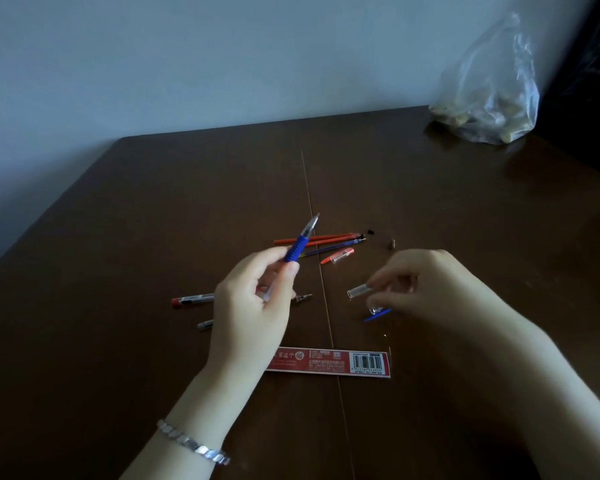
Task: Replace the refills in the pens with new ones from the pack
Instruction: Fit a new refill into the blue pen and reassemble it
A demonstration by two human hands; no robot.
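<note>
My left hand holds a pen with a blue grip, its tip pointing up and away over the table. My right hand pinches a clear pen cap; a second clear cap with a blue clip lies just under its fingers. Loose red and blue refills lie behind the hands, beside a cap with a red clip. A red-ended pen lies left of my left hand, partly hidden by it. The red refill pack lies flat near me.
A clear plastic bag with contents stands at the far right corner of the brown table. Small dark bits and a small metal part lie past the refills. A short grey piece lies at the left.
</note>
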